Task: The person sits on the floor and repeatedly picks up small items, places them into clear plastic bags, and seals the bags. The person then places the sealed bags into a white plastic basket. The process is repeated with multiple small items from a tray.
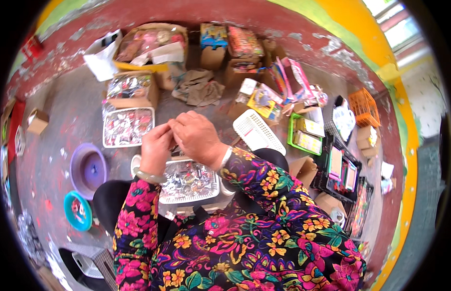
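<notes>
My left hand (155,147) and my right hand (199,136) meet in front of me, fingertips pressed together. Both are closed, and whatever they pinch is too small or too covered to make out. Just below them a white plastic basket (217,189) sits close to my lap, filled with many small shiny packets. Beyond my left hand stands another white basket (105,138), holding similar small wrapped pieces. To the right of my right hand a white perforated basket (259,128) lies tilted, with a small red item in it.
At the left are a purple basin (80,177) and a teal basin (69,216). Cardboard boxes (152,92) and a crumpled brown cloth (199,87) lie ahead. Rightward stand a green crate (296,118), a black crate (354,194) and an orange crate (364,109) near the wall.
</notes>
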`<state>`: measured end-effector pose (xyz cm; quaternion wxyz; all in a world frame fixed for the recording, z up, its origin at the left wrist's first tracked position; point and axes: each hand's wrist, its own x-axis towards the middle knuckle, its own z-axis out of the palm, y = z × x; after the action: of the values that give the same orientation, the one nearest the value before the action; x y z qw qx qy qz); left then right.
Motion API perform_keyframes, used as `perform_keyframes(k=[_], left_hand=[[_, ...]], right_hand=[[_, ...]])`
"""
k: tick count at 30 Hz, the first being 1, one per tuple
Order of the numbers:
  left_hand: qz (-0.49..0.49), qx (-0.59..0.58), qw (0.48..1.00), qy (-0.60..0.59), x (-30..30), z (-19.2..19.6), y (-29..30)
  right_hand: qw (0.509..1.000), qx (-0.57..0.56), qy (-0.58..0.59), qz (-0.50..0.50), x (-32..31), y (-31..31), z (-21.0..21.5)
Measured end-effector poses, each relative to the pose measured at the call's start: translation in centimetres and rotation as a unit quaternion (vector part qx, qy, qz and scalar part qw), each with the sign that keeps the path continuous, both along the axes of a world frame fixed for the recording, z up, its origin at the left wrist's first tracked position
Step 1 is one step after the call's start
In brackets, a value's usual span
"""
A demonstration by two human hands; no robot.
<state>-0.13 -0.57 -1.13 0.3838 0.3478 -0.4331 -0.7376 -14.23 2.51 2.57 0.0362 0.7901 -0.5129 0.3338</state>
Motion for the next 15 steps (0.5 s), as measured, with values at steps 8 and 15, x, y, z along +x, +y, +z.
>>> perform_keyframes(k=[8, 15], left_hand=[[0.011, -0.039, 0.999, -0.014, -0.4, -0.7, 0.3], [0.02, -0.045, 0.999, -0.018, -0.3, 0.0, 0.5]], right_hand=[[0.996, 0.028, -0.08, 0.005, -1.4, -0.3, 0.2], [0.99, 0.074, -0.12, 0.008, -1.6, -0.7, -0.4]])
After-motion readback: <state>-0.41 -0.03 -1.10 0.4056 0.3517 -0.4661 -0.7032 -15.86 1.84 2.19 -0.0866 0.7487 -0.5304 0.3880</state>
